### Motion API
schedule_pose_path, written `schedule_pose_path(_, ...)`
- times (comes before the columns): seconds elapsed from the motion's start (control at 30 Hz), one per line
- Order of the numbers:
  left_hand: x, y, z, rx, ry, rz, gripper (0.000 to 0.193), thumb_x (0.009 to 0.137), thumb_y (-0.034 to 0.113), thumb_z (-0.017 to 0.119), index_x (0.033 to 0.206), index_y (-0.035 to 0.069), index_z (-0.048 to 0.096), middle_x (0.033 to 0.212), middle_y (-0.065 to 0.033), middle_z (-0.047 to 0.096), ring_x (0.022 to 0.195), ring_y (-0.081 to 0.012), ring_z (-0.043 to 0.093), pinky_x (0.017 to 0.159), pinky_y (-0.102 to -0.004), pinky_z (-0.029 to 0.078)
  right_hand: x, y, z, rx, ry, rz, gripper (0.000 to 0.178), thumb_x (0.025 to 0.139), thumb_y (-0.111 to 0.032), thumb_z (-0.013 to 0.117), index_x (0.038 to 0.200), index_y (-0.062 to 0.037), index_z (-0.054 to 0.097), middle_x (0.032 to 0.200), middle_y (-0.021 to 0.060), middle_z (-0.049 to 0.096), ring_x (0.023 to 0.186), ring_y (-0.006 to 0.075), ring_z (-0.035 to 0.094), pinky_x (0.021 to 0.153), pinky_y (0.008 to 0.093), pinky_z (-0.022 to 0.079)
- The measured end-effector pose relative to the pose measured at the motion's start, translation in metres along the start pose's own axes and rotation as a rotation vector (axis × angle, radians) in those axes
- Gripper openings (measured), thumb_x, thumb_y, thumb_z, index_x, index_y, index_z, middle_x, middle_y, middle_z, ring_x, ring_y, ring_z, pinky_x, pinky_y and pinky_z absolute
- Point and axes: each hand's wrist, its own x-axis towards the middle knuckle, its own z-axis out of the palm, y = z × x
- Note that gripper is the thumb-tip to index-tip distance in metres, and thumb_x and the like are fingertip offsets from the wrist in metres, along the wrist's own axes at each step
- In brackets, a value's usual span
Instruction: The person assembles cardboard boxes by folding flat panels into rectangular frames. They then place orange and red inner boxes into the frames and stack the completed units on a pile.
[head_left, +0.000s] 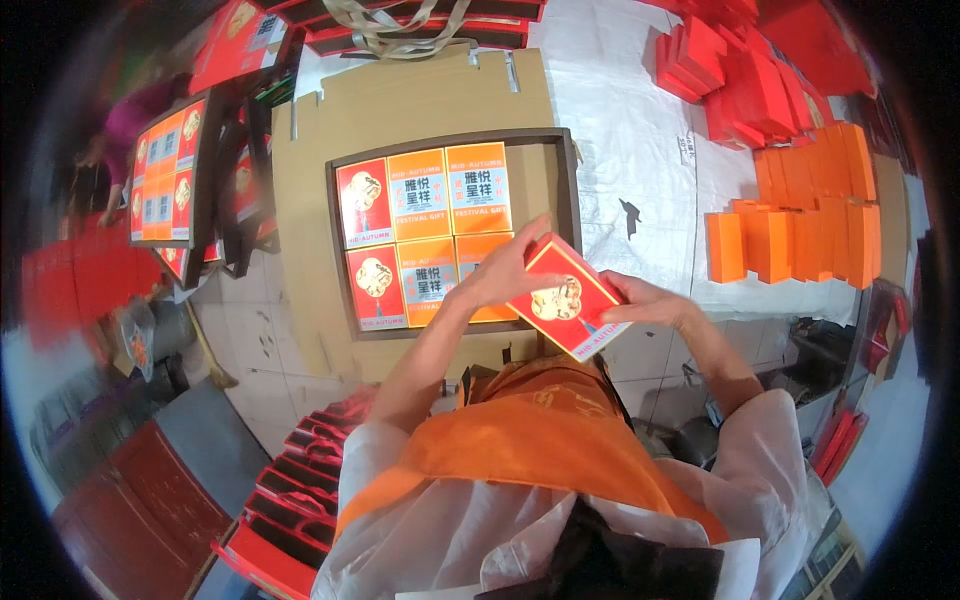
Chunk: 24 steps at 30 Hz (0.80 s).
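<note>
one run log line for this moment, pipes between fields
left hand: holds red box | right hand: holds same box | box: at near right corner of tray | tray: six other boxes visible, two rows

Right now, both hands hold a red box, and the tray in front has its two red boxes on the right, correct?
No: the head view shows the two red boxes at the left of the tray. The left hand and right hand do hold a red box.
</note>
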Motion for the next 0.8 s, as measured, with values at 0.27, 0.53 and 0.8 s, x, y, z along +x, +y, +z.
schedule_pose_path(0.27, 0.027, -0.077, 0.006, 0.721, 0.490, 0.156, 0.048, 0.078, 0.022, 0.061, 0.120, 0.002, 0.048, 0.119, -0.0143, 0.048, 0.114, -0.0308, 0.040, 0.096, -0.0458, 0.030, 0.040, 0.028, 0.054, 0.610, 0.837, -0.241, 0.067, 0.088, -0.023, 0.053, 0.140, -0.0105, 0.012, 0.119, 0.0121, 0.047, 0.091, 0.0178, 0.057, 0.055, 0.0259, 0.052)
schedule_pose_path(0.53, -0.009, -0.124, 0.039, 0.950, 0.491, 0.013, 0.082, 0.071, 0.039, 0.062, 0.137, 0.007, 0.026, 0.144, -0.0167, 0.017, 0.134, -0.0290, 0.014, 0.108, -0.0498, 0.008, 0.111, 0.013, 0.030, 0.356, 0.867, -0.162, 0.063, 0.088, -0.018, 0.053, 0.139, -0.0203, 0.017, 0.113, 0.0068, 0.049, 0.083, 0.0120, 0.055, 0.049, 0.0232, 0.047)
schedule_pose_path(0.8, -0.009, -0.130, 0.041, 0.921, 0.528, 0.044, 0.084, 0.073, 0.036, 0.063, 0.138, 0.007, 0.021, 0.143, -0.0179, 0.019, 0.133, -0.0311, 0.015, 0.107, -0.0519, 0.007, 0.130, 0.009, 0.012, 0.331, 0.810, -0.199, 0.062, 0.089, -0.023, 0.049, 0.140, -0.0195, 0.014, 0.127, 0.0084, 0.043, 0.096, 0.0162, 0.053, 0.054, 0.0267, 0.050)
